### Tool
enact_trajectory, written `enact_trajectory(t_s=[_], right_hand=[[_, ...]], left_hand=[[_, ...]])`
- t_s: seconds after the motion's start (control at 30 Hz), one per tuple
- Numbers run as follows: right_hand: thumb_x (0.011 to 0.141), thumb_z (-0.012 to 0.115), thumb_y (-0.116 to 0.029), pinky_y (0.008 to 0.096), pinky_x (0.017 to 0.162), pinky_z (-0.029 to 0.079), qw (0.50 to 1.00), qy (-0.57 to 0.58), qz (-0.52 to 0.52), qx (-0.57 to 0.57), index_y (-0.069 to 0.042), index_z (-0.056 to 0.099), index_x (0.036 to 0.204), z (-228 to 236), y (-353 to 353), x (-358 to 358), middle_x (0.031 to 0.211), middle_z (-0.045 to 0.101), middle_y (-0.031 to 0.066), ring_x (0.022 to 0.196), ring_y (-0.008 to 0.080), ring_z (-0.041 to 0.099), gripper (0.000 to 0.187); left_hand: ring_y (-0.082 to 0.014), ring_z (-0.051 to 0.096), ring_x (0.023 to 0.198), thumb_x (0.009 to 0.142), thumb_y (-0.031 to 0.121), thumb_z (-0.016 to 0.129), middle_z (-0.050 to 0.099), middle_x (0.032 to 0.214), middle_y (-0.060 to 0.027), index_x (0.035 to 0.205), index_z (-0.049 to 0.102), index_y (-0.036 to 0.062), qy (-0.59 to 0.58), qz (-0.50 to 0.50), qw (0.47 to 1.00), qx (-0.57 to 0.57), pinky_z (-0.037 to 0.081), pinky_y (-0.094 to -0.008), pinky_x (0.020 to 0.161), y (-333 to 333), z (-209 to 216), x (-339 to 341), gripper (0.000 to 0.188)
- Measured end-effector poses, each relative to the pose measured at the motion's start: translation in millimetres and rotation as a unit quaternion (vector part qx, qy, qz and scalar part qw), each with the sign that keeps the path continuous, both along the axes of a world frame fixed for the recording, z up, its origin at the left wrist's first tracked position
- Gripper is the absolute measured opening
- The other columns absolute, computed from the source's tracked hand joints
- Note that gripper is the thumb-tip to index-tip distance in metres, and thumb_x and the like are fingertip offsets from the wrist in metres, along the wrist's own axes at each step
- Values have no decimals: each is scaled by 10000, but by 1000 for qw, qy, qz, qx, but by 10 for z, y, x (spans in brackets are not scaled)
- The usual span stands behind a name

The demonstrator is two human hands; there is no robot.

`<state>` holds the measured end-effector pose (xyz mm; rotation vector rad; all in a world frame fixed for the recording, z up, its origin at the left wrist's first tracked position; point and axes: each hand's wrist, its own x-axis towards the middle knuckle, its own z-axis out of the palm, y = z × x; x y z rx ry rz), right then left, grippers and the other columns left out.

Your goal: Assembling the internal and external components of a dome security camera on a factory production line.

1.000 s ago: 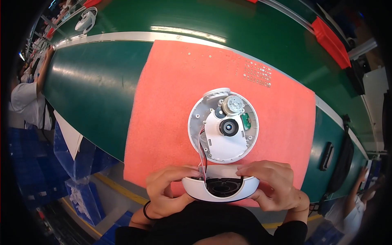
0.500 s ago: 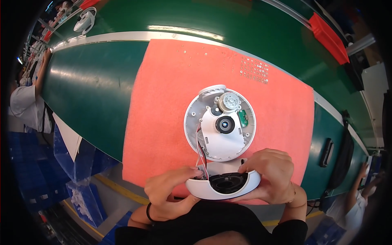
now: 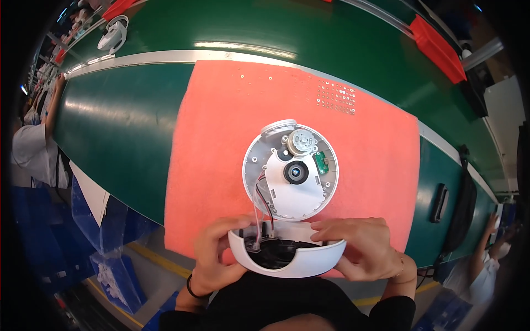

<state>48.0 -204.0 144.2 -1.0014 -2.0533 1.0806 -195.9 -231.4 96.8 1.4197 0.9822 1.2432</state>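
A white rounded housing (image 3: 317,259) with a black interior is held between both hands at the mat's near edge, its cut-out side toward me. My left hand (image 3: 215,256) grips its left end, thumb below and fingers at the rim. The right end is in my right hand (image 3: 361,245), with fingers over the top edge and thumb underneath. Thin wires (image 3: 258,207) run from inside it to a round white device base (image 3: 298,201) lying just beyond. That base carries a silver motor (image 3: 302,142), a black round hub (image 3: 296,172) and a small green circuit board (image 3: 322,162).
Under the work lies a pink foam mat (image 3: 210,149) on a green table (image 3: 121,121). Rows of small screws (image 3: 337,98) sit at its far right. A red bin (image 3: 436,49) stands far right, a black case (image 3: 440,204) nearer. Co-workers' arms show at both sides.
The housing has moved left and turned, its opening now facing more left. My left fingers have shifted from its inside to its outer rim. The view has shifted slightly.
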Motion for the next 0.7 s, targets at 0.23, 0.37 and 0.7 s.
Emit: enact_trajectory(t_s=[0.23, 0.37, 0.7], right_hand=[[588, 667, 0, 319, 592, 558, 993, -13, -24, 112, -8, 610, 869, -18, -42, -119, 828, 668, 111, 766, 274, 674, 287], [626, 663, -15, 330, 634, 555, 992, 5, 18, 121, 4, 610, 939, -13, 36, -141, 946, 642, 155, 815, 291, 657, 318], [566, 627, -115, 357, 755, 533, 977, -16, 15, 212, 65, 595, 995, -458, -189, -42, 986, 622, 180, 828, 296, 638, 467]], left_hand=[[-281, 570, 890, 655, 128, 777, 516, 880, -164, 981, 348, 25, 85, 26, 994, 56, 480, -468, 851, 9, -138, -14, 548], [-289, 622, 836, 629, 32, 785, 583, 878, -177, 837, 428, 29, -18, 84, 996, 38, 516, -379, 755, -11, -219, 30, 414], [-369, 643, 845, 668, -46, 711, 586, 834, -146, 707, 404, 41, 33, -49, 988, 143, 550, -387, 697, 28, -338, -66, 322]])
